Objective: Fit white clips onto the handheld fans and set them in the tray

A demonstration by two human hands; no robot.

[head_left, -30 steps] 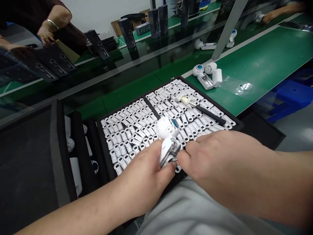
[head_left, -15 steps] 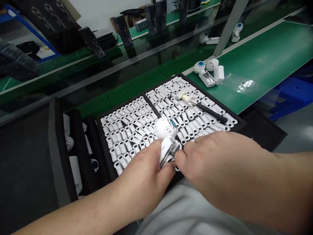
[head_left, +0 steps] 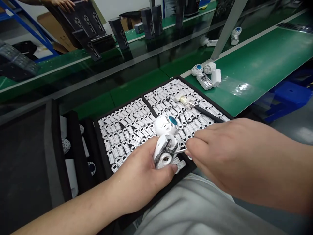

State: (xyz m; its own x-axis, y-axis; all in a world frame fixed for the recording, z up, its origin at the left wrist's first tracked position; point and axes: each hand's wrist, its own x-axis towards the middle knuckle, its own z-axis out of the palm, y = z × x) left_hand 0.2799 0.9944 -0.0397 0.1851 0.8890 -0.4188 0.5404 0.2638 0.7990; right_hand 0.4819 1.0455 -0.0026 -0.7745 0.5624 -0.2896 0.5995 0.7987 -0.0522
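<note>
My left hand (head_left: 144,174) is wrapped round a white device (head_left: 160,151) with an opened body and a round white head (head_left: 166,125) bearing a blue disc. To its right, my right hand (head_left: 215,153) is closed in a pinch on a thin pale strip (head_left: 181,150) that reaches to the device's open side. What kind of part or tool the strip is, I cannot make out. Beneath both hands lies a black foam-edged tray (head_left: 151,107) with rows of small white panels (head_left: 126,133). A white-headed mallet (head_left: 205,111) with a black handle rests on the panels.
Loose white device parts (head_left: 206,80) sit on the green bench (head_left: 254,65) at the right. A black case (head_left: 73,137) holding white parts stands at the left. Across the bench are dark boxes (head_left: 118,32) and a co-worker's hand (head_left: 65,4). A grey post (head_left: 226,31) rises behind.
My right hand has moved right, away from the device, exposing the pale strip. The device has turned so its blue disc shows more. A co-worker's hand has appeared on the dark boxes.
</note>
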